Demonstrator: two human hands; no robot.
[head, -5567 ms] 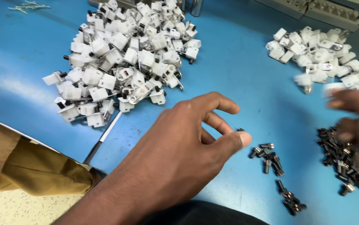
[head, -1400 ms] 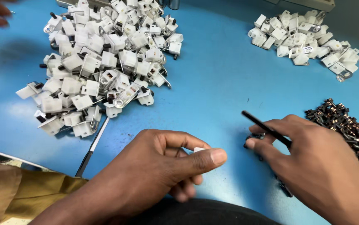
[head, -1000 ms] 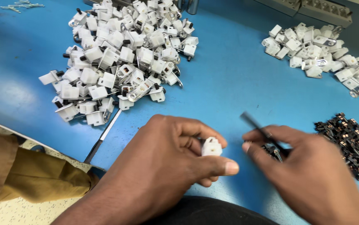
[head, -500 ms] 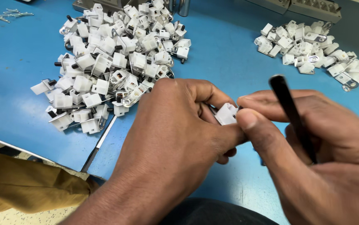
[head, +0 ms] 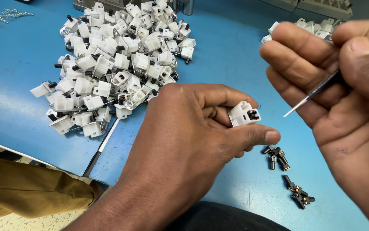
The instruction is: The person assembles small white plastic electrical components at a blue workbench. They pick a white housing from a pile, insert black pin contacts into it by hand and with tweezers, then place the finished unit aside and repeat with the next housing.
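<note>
**Inspector:** Starting at the left: what is lying cut off or unclear?

**Assistant:** A few small metal springs [head: 7, 14] are lying at the top left edge of the blue desk [head: 17, 77], too small to make out well. Below, an olive-brown trouser leg [head: 26, 192] is showing past the desk's edge. The big heap of white plastic parts [head: 116, 64] is sitting near the top; some carry dark pins and metal eyelets, and grey fixtures behind it are running out of view.

**Inspector:** And the left hand?

**Assistant:** The left hand [head: 184, 141] is hovering over the desk's middle, its grip clenched on one white plastic housing [head: 243, 114] between thumb and fingers, the open face with a dark insert turned right.

**Inspector:** Further right?

**Assistant:** Small dark contact pieces [head: 276, 155] are lying just beside the thumb. The right hand [head: 342, 94] is filling the right edge, partly cut off, its grip pinching metal tweezers [head: 317, 92] whose tip is pointing at the housing without touching it. A second white pile [head: 308, 25] is mostly hidden behind those fingers. No labels are showing.
</note>
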